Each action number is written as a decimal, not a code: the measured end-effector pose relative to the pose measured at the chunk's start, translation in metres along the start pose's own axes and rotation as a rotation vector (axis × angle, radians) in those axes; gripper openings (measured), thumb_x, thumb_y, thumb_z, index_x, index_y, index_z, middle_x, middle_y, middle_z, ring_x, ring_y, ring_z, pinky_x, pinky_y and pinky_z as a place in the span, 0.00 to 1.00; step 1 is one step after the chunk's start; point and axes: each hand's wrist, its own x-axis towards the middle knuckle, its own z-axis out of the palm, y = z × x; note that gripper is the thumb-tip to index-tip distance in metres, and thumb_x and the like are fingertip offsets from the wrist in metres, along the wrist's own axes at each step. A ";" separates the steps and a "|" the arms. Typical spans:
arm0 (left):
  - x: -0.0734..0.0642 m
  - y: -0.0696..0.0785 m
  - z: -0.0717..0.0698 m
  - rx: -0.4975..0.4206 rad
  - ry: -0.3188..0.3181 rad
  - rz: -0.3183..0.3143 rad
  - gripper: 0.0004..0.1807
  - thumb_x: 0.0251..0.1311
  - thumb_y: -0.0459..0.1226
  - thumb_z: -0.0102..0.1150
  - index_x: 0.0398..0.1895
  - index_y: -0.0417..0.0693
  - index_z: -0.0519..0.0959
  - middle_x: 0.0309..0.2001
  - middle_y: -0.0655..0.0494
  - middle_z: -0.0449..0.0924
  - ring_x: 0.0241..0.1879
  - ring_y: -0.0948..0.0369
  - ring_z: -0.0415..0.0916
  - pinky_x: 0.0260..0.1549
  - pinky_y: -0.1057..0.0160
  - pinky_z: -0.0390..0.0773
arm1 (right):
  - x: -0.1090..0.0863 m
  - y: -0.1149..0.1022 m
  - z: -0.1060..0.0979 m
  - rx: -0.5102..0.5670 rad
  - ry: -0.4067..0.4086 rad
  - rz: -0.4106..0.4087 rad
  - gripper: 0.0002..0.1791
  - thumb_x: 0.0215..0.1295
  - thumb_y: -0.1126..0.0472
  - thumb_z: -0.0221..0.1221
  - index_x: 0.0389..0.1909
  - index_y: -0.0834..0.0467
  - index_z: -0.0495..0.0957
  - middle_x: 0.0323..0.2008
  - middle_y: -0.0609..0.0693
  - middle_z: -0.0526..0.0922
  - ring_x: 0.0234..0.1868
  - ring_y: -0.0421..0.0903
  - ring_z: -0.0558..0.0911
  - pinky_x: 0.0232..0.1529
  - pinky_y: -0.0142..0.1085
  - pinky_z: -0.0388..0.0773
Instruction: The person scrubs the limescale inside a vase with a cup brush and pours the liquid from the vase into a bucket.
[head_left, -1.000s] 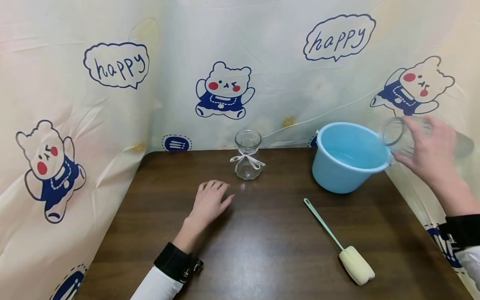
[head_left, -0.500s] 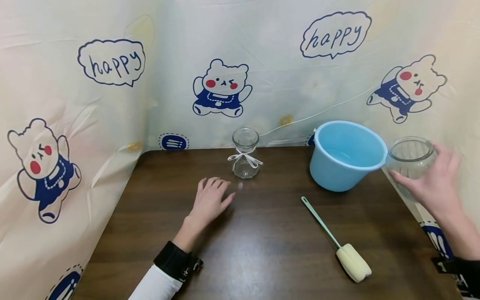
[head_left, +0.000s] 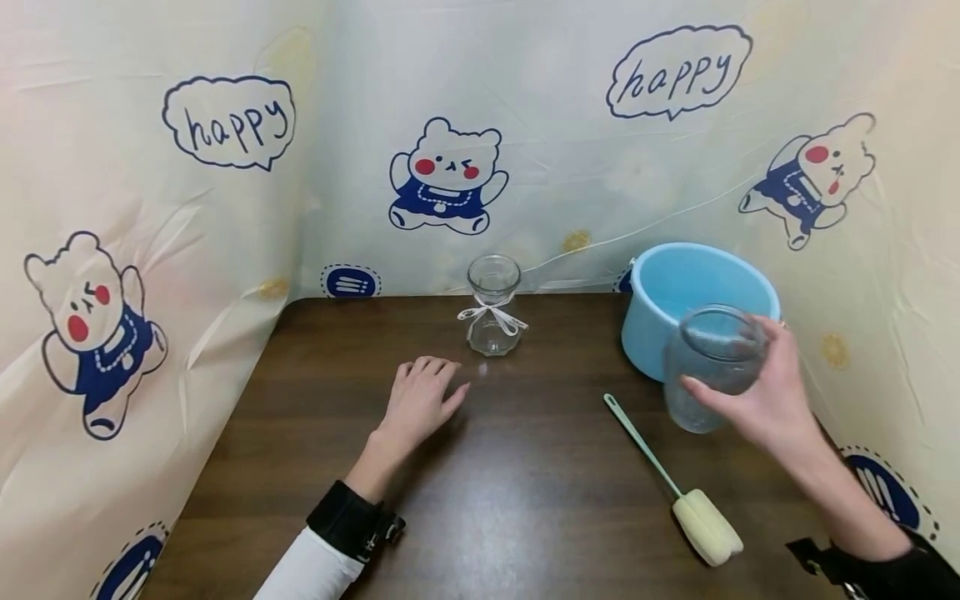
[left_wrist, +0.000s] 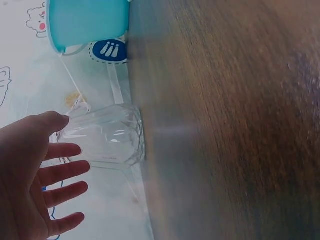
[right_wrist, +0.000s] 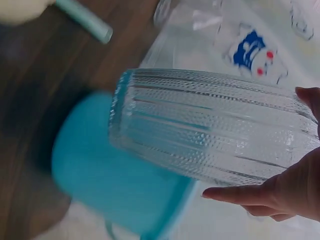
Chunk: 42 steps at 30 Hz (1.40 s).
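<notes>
My right hand (head_left: 772, 400) grips a clear ribbed glass vase (head_left: 708, 367) near its top. It is almost upright in front of the light blue bucket (head_left: 648, 321) and overlaps it in the head view. In the right wrist view the textured wall of the vase (right_wrist: 200, 125) fills the middle, with thumb and fingers on either side. My left hand (head_left: 423, 396) is over the table at centre left, fingers spread loosely and holding nothing. Just beyond it stands a smaller clear glass vase (head_left: 492, 329) with a white bow at its neck.
A sponge brush (head_left: 705, 525) with a pale green handle lies on the dark wooden table (head_left: 525, 483), in front of the bucket. A cloth printed with bears and "happy" bubbles (head_left: 450, 75) hangs behind the table and along both sides.
My right hand has turned the glass vase from lying sideways beyond the bucket's right rim to nearly upright, then carried it left, in front of the bucket. The left hand has stayed in place.
</notes>
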 end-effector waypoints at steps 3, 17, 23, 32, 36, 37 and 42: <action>-0.002 0.000 -0.002 -0.001 0.006 -0.015 0.21 0.64 0.52 0.54 0.53 0.50 0.81 0.48 0.52 0.83 0.51 0.51 0.73 0.48 0.44 0.70 | 0.008 -0.009 0.026 0.074 -0.035 -0.038 0.57 0.40 0.62 0.76 0.69 0.65 0.50 0.61 0.68 0.60 0.59 0.63 0.63 0.54 0.69 0.61; -0.004 0.005 0.000 -0.017 -0.035 -0.019 0.23 0.64 0.53 0.54 0.56 0.50 0.79 0.49 0.52 0.82 0.53 0.51 0.71 0.52 0.43 0.68 | 0.069 -0.025 0.151 0.154 -0.023 0.056 0.59 0.45 0.43 0.72 0.70 0.61 0.48 0.65 0.64 0.56 0.63 0.55 0.61 0.62 0.55 0.64; -0.006 0.006 -0.001 -0.021 -0.051 -0.024 0.23 0.65 0.53 0.53 0.56 0.51 0.79 0.50 0.52 0.82 0.54 0.51 0.71 0.53 0.43 0.68 | 0.091 -0.013 0.184 0.130 -0.030 0.117 0.59 0.45 0.40 0.71 0.70 0.60 0.47 0.65 0.64 0.55 0.62 0.56 0.61 0.61 0.55 0.66; -0.013 0.005 -0.001 -0.024 -0.061 -0.027 0.23 0.65 0.53 0.53 0.55 0.50 0.80 0.49 0.53 0.82 0.53 0.52 0.70 0.53 0.42 0.67 | 0.108 0.006 0.211 0.144 -0.045 0.138 0.60 0.46 0.35 0.68 0.71 0.59 0.45 0.67 0.63 0.53 0.64 0.55 0.60 0.65 0.54 0.64; -0.013 0.005 -0.001 -0.025 -0.039 -0.024 0.22 0.65 0.53 0.53 0.54 0.50 0.81 0.48 0.54 0.82 0.53 0.52 0.70 0.53 0.42 0.67 | 0.114 0.012 0.212 0.146 -0.037 0.118 0.60 0.48 0.35 0.67 0.72 0.58 0.45 0.67 0.62 0.53 0.65 0.55 0.59 0.66 0.54 0.63; -0.012 0.005 -0.001 -0.024 -0.034 -0.024 0.22 0.65 0.53 0.53 0.54 0.50 0.81 0.48 0.54 0.83 0.53 0.52 0.70 0.53 0.43 0.67 | 0.115 0.014 0.212 0.146 -0.037 0.118 0.60 0.48 0.35 0.67 0.73 0.58 0.44 0.68 0.62 0.52 0.65 0.55 0.59 0.66 0.54 0.63; -0.014 0.006 0.000 -0.016 -0.015 -0.020 0.22 0.64 0.52 0.54 0.53 0.50 0.81 0.48 0.54 0.83 0.53 0.52 0.73 0.53 0.43 0.70 | 0.107 0.016 0.209 0.163 -0.069 0.148 0.63 0.52 0.31 0.62 0.76 0.56 0.37 0.73 0.62 0.47 0.71 0.54 0.52 0.68 0.56 0.58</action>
